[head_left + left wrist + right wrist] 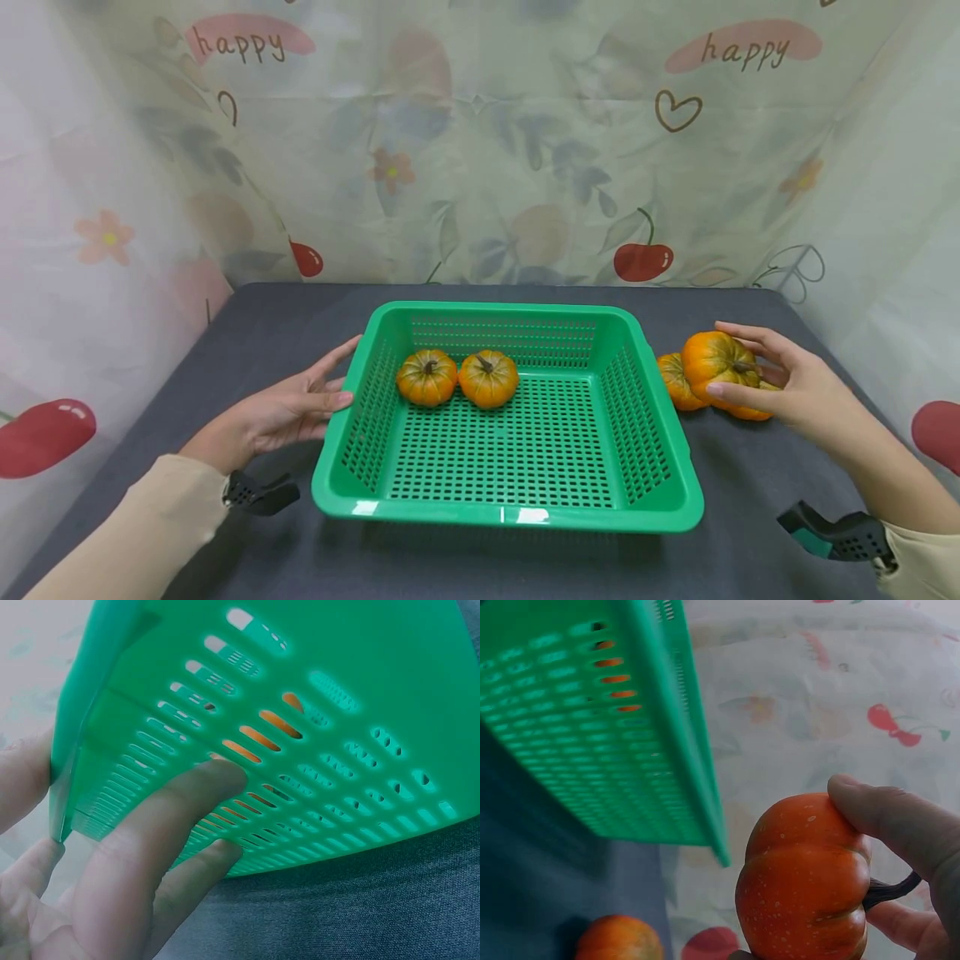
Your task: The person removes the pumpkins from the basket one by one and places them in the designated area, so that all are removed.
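Pumpkin, orange and deeply ribbed: saw it gripped in the right hand, pinched between thumb and fingers just beyond the right side of the green basket. Noticed it tipped on its side, with the dark curved stem turned toward the hand. Spotted past it, in the head view, at least two partly hidden pumpkins at the right of the basket, near its wall, on the dark tabletop. Made out just one of these in the right wrist view, low down and cut off by the edge. Found the left hand at the opposite side of the basket, with fingers loosely extended and spread, touching the rim and the outside of the slotted wall. Confirmed from the left wrist view two fingertips at that wall, with orange showing through several slots. Counted two upright pumpkins inside the basket, side by side and seemingly touching, nearer the left and back walls than the front. Observed cream sleeves on both arms and a black device at each wrist. Noted behind everything a printed curtain with cherries, flowers, hearts and "happy" written twice.
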Tool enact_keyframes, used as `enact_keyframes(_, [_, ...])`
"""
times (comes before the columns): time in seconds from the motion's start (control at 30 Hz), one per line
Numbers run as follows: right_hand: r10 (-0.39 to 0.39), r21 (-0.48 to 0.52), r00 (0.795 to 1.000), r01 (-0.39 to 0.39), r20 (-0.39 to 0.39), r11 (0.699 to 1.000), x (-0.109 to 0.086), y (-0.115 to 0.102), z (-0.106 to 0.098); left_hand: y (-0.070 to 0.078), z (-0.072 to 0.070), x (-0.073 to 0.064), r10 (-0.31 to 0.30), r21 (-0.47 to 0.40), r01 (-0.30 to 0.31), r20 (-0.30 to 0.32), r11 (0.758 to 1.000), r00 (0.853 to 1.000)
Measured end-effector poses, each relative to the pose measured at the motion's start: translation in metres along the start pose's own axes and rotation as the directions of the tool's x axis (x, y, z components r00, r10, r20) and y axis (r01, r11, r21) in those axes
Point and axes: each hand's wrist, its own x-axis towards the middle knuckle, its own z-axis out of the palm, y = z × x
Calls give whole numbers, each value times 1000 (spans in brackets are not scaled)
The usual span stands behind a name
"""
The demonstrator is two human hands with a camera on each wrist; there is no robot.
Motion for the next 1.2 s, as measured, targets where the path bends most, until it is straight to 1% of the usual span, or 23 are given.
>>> enact_keyframes(0.13, [26,-3,999,-26,26,1000,-2,7,5,0,0,0,-2,-1,2,-1,1000,1000])
enact_keyframes(0.3, [36,-43,999,-34,38,999,-4,18,9,0,0,0,-2,-13,2,4,1000,1000])
enact_keyframes(0.47, [40,-53,998,-37,49,998,-7,30,16,-1,-1,0,-3,-20,4,5,1000,1000])
enact_keyframes(0.87, [79,-98,992,-70,95,993,-15,47,31,-1,-2,2,-2,-14,2,13,1000,1000])
enact_keyframes(1.2, [76,-165,991,-57,109,985,-19,60,38,-1,-1,1,-1,-12,1,6,1000,1000])
